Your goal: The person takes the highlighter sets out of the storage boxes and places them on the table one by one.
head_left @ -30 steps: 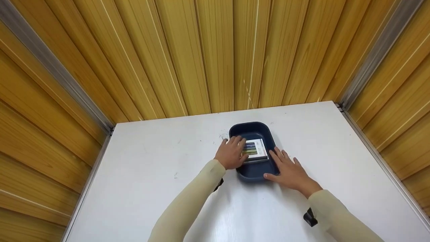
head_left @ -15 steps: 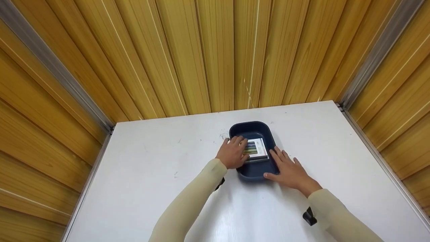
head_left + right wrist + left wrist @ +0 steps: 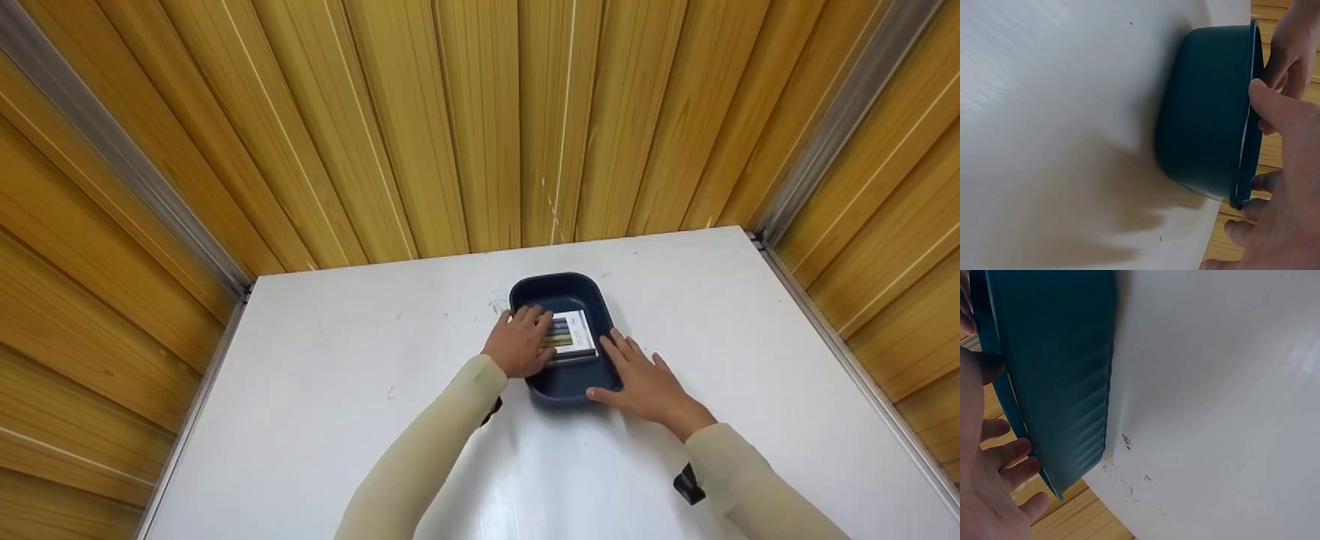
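Observation:
A dark blue rectangular bin stands on the white table. Inside it lies a flat white box whose front shows a row of blue, green and yellow sticks. My left hand reaches over the bin's left rim, its thumb and fingertips over the left part of the box, which they partly cover. Outstretched fingers of my right hand rest along the right rim, the thumb near the front corner. Both wrist views show the bin's outer wall with fingers at the rim; the box is hidden there.
The white table carries a few dark scuff marks. Wood-patterned panels rise behind it and along both sides, with grey metal rails at the corners. Black wrist devices sit under the sleeves.

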`<state>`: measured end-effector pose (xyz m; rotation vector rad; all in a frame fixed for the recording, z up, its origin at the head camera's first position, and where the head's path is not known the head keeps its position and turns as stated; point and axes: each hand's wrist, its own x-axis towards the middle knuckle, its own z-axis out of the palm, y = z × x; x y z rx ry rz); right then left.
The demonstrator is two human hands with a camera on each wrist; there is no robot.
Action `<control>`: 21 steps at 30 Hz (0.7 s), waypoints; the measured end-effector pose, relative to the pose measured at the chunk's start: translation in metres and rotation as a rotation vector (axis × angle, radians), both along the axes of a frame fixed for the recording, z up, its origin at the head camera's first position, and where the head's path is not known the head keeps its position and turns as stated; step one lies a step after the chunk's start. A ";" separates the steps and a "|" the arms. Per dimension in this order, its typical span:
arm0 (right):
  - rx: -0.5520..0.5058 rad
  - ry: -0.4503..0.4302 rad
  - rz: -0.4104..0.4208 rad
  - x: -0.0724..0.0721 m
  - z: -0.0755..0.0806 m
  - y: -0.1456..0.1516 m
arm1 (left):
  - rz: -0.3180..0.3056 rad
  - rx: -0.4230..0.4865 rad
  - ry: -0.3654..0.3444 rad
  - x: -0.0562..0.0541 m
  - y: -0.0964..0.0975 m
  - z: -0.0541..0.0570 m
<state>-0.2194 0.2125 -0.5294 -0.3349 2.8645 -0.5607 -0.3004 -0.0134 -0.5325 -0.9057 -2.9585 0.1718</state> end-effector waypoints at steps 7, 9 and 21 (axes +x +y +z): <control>-0.016 -0.007 -0.005 -0.001 0.000 0.000 | 0.009 -0.002 -0.031 -0.002 0.002 -0.002; -0.017 -0.007 -0.007 0.000 0.000 0.000 | 0.012 -0.004 -0.039 -0.003 0.002 -0.002; -0.018 -0.029 -0.005 -0.001 0.000 0.000 | -0.006 0.000 -0.014 -0.003 0.002 -0.006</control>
